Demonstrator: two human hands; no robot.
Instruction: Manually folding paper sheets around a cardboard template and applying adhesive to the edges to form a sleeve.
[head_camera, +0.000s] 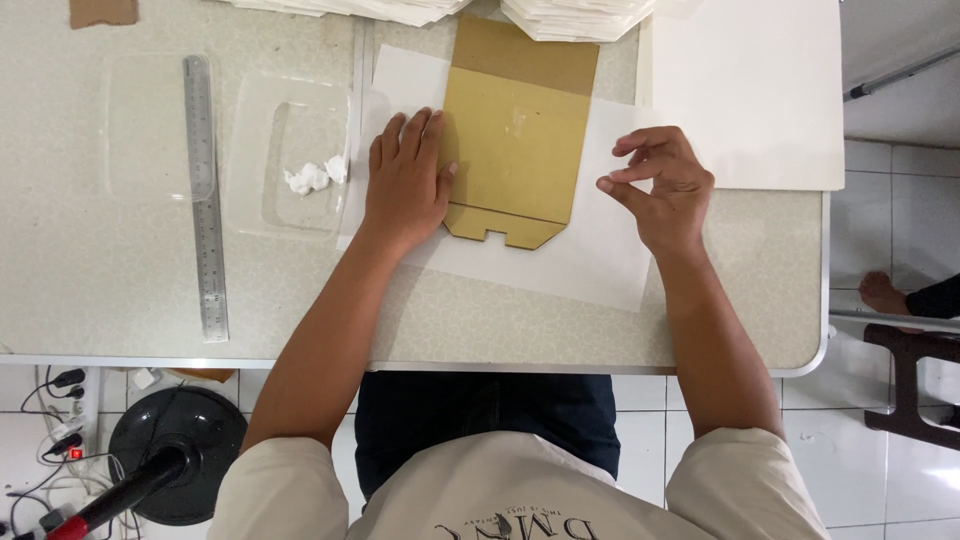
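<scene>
The left hand (405, 180) lies flat, fingers spread, pressing the 9 o'clock edge of a brown cardboard piece (515, 160); its palm hides part of that edge. The right hand (660, 185), at 3 o'clock, pinches thumb to forefinger, though whether it grips anything is unclear. The cardboard is golden, creased, notched at its near end, lying on a white paper sheet (590, 255) mid-table (120, 270). White stacks (575, 15) at 12 o'clock are cut off.

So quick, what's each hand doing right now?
Left hand: open, pressed flat on the left edge of the brown cardboard piece and the white paper sheet.
Right hand: fingers curled, at the sheet's right edge; whether it grips the sheet cannot be told.
</scene>
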